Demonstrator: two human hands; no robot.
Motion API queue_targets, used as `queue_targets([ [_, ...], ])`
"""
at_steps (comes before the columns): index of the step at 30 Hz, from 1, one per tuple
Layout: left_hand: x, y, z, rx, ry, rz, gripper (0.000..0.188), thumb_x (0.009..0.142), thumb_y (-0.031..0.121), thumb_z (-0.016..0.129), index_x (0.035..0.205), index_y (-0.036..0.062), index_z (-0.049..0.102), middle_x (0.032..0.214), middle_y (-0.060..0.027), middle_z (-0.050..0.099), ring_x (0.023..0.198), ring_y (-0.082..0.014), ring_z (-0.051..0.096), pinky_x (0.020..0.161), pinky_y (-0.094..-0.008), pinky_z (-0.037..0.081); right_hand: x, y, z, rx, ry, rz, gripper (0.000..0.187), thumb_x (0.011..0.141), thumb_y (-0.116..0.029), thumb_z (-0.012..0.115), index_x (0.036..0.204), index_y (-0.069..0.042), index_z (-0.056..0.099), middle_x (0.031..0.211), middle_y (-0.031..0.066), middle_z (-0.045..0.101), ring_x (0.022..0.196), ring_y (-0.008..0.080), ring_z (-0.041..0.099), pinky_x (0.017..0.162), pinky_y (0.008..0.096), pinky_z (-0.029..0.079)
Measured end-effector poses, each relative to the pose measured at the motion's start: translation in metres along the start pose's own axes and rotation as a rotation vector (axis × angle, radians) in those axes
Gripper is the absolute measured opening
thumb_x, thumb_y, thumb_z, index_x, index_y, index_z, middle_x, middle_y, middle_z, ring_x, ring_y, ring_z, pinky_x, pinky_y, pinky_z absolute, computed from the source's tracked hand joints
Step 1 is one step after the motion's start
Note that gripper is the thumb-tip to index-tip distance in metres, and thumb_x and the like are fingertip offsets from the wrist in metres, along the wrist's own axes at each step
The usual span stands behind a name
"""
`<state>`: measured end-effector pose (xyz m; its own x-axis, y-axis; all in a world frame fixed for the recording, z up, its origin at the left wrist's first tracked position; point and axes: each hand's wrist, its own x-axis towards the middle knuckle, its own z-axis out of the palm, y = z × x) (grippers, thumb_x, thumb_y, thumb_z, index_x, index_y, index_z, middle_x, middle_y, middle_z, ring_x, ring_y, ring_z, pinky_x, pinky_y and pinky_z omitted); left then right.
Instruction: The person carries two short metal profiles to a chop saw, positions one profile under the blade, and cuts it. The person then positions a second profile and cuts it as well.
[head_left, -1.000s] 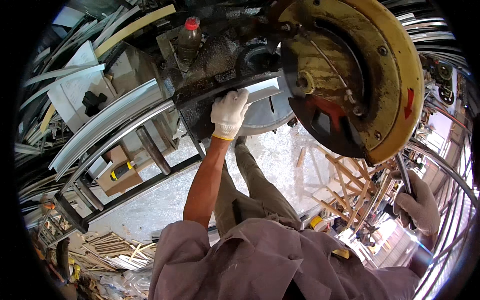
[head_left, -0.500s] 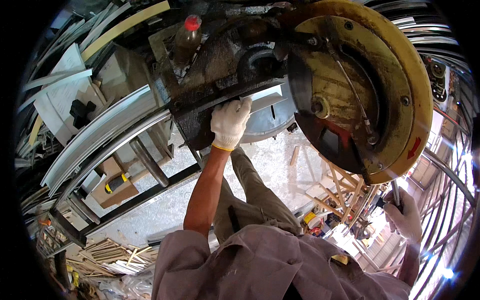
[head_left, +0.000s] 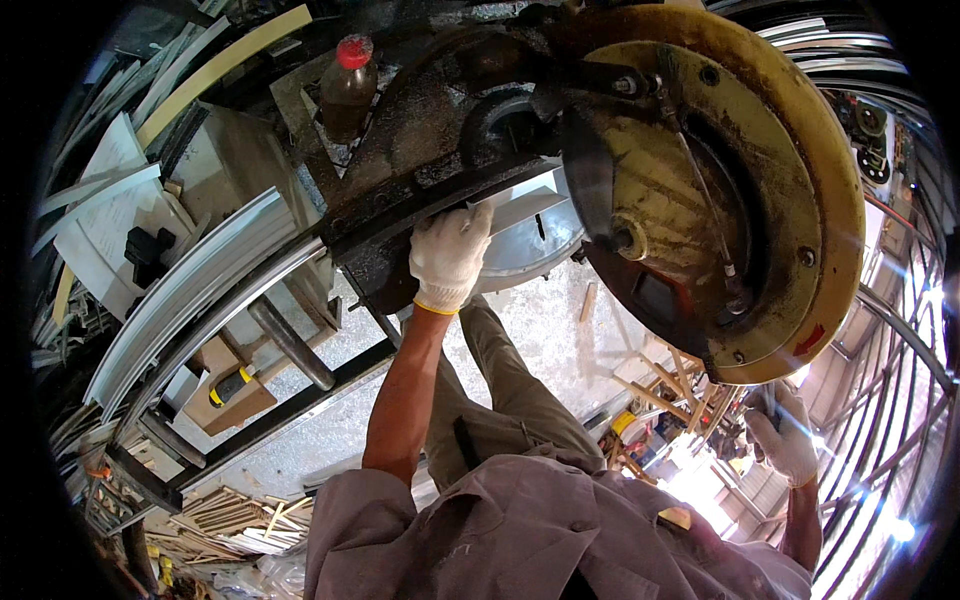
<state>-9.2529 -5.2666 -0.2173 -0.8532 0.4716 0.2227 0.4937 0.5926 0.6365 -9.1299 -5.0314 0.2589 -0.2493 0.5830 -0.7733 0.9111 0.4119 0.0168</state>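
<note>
My left hand (head_left: pixel 450 258), in a white knit glove, is closed on a pale metal profile (head_left: pixel 530 207). It holds the profile against the dark fence (head_left: pixel 430 195) of a cut-off saw. The profile's end reaches right over the round grey saw table (head_left: pixel 530 250), close to the saw's large worn yellow blade guard (head_left: pixel 835 190). At the lower right, my right hand (head_left: pixel 787 435), also gloved, is wrapped round the saw's handle below the guard. The handle itself is mostly hidden by the fingers, and the blade is largely covered.
Long pale profiles (head_left: pixel 190 300) lie on a roller stand (head_left: pixel 290 345) at the left. A red-capped bottle (head_left: pixel 348 95) stands behind the fence. A yellow-and-black tool (head_left: pixel 232 386) lies on cardboard. Wood strips (head_left: pixel 225 515) pile up at lower left; metal bars line the right.
The saw's guard has swung slightly downward, and my right hand has shifted a little to the left with the handle. My left hand keeps its hold on the profile; the view has shifted slightly.
</note>
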Motion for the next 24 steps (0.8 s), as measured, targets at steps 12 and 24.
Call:
queue_targets([
  [12,0.001,-0.002,-0.001,0.012,0.049,0.041,0.057,0.071,0.022,0.087,0.124,0.0224,0.069,0.085,0.0007,0.060,0.072,-0.0231,0.066,0.066,-0.0433,0.054,0.015,0.018,0.022,-0.063,0.029,-0.063,0.014,0.098,-0.011,0.061,0.107,0.001,0.059,0.067,0.0048,0.064,0.050,0.0107,0.059,0.046,0.0281,0.048],
  [24,-0.006,-0.005,0.004,0.004,0.016,0.025,0.071,0.071,0.023,0.090,0.136,0.0229,0.065,0.098,-0.0025,0.066,0.085,-0.0265,0.069,0.075,-0.0437,0.055,0.024,0.025,0.033,0.004,0.025,-0.033,0.014,0.100,-0.012,0.061,0.098,0.002,0.063,0.063,0.0068,0.066,0.047,0.0123,0.060,0.044,0.0288,0.047],
])
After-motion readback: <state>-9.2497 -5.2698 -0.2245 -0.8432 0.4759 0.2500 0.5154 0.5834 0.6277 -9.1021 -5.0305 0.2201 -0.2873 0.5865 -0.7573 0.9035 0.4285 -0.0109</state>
